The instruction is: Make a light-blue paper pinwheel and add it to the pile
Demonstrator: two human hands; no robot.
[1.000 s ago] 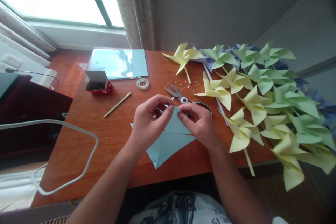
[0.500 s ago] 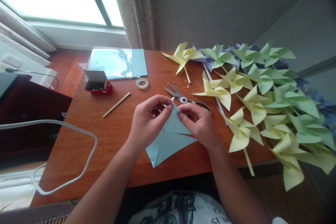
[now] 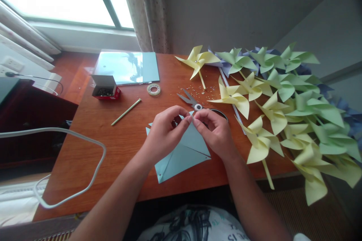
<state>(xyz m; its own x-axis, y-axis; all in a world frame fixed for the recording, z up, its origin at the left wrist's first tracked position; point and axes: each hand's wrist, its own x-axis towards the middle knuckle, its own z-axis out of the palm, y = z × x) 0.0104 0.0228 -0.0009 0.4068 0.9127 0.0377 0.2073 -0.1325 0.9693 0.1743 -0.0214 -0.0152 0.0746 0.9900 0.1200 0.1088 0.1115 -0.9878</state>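
Observation:
A light blue sheet of paper [image 3: 183, 158] with cut slits and small punched holes lies at the table's front, below my hands. My left hand [image 3: 171, 126] has thumb and forefinger pinched at its far corner. Right against those fingertips, my right hand [image 3: 213, 130] pinches the same corner, and the fingers cover most of that spot. The paper's left part is hidden behind my left hand, with a pointed bit showing past it. Just beyond my right hand lie scissors [image 3: 192, 101], blades spread, one handle loop partly covered by the fingers.
Yellow, green and purple paper pinwheels [image 3: 258, 139] crowd the right side. On the left are a pale green paper stick [image 3: 126, 112], a tape roll [image 3: 153, 89], a small red box [image 3: 109, 94] of fasteners, and blue sheets [image 3: 149, 67]. A white cable [image 3: 96, 173] loops at the left edge.
My fingertips have come together and shifted slightly toward me at the paper's corner. The sheet has turned a little, and its left points now show beside my left hand.

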